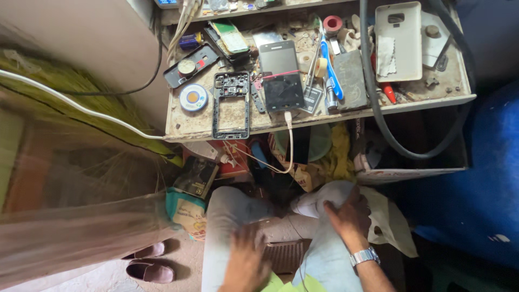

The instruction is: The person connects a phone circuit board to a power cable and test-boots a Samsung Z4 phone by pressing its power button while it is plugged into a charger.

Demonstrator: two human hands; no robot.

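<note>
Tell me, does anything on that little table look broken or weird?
Yes. A phone lies on the table with its parts apart: an empty phone frame sits beside it, and a loose back cover lies farther right. A white cable dangles from the phone over the table's edge.

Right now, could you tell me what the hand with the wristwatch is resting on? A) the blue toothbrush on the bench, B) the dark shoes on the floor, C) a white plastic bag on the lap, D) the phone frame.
C: the right hand lies on the white plastic bag over the knee, with the wristwatch behind it.
</note>
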